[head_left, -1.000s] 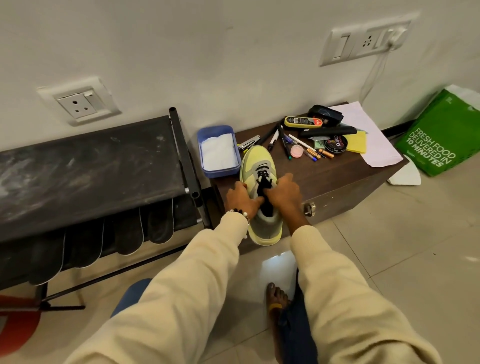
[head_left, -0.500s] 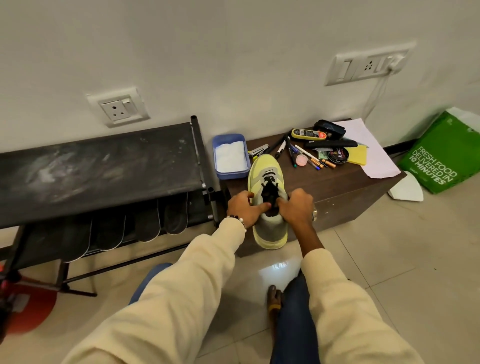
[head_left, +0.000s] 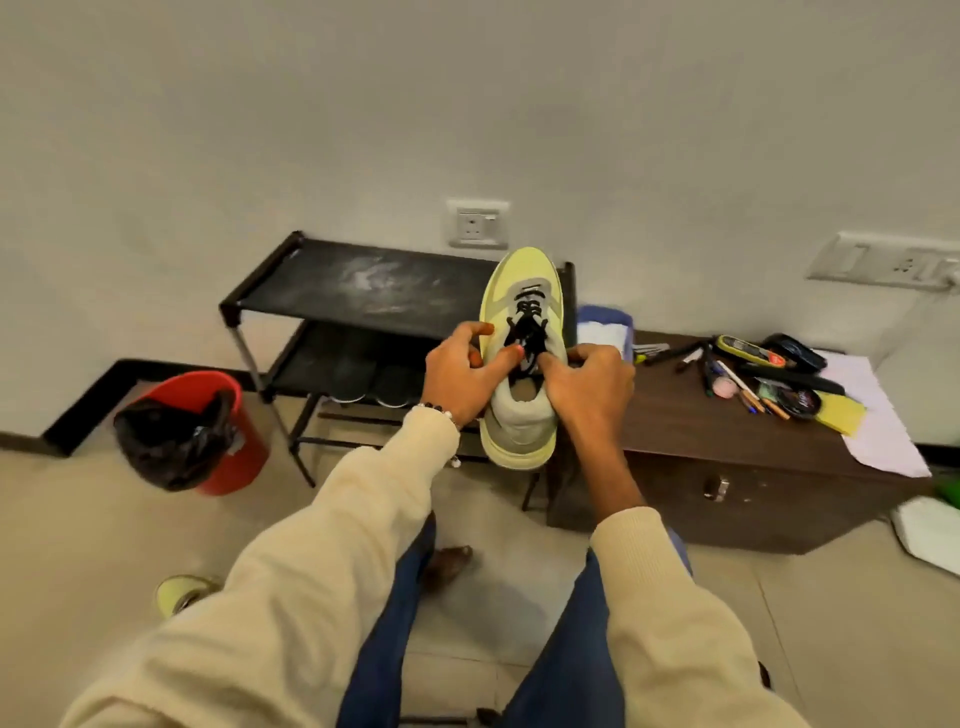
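While aloft, one sneaker (head_left: 519, 296), left hand (head_left: 462, 376), right hand (head_left: 592, 387)

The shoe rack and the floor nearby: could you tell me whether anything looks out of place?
Yes. The shoe rack has whitish dusty smears on top, and a second yellow shoe lies alone on the floor, apart from the held shoe.

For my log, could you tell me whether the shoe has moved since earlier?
Yes, leftward: the shoe was right of the blue tray and is now left of it.
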